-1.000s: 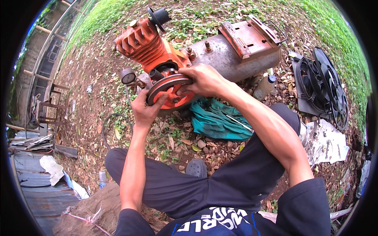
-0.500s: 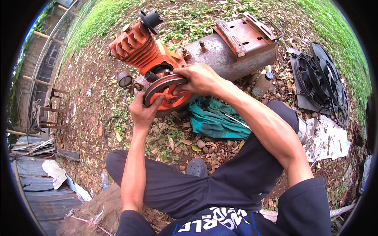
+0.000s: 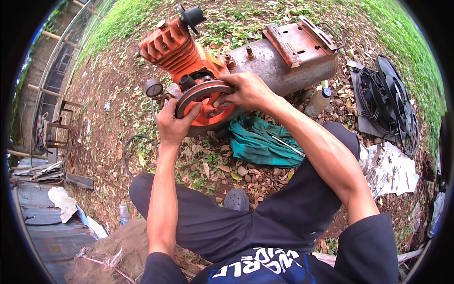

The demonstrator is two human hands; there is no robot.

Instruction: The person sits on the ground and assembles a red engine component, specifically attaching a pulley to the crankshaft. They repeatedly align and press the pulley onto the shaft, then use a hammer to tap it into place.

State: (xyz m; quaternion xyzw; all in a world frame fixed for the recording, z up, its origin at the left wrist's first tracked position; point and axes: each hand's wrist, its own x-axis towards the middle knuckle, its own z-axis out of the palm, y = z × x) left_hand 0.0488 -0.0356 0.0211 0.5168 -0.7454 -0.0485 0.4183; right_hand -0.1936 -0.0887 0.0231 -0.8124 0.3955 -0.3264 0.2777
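While the person sits on leaf-strewn ground, both hands meet on the pulley wheel (image 3: 204,97) of an orange compressor pump (image 3: 182,52), which lies up at about twelve o'clock in the head view. At the wheel's seven o'clock edge, the left hand (image 3: 176,124) is closed around the rim, thumb on the face and fingers behind. From three o'clock, the right hand (image 3: 243,91) curls its fingers over the rim, gripping it near the hub. Just beside the wheel at nine o'clock sits a round pressure gauge (image 3: 153,87). Behind the pump stretches a grey tank (image 3: 279,66) with a rusty mounting plate (image 3: 300,40) on top. Below the wheel, at five o'clock, a green cloth (image 3: 257,142) lies on the dirt. Far off at three o'clock rests a black fan (image 3: 390,106), with a plastic bottle (image 3: 318,102) between it and the tank.
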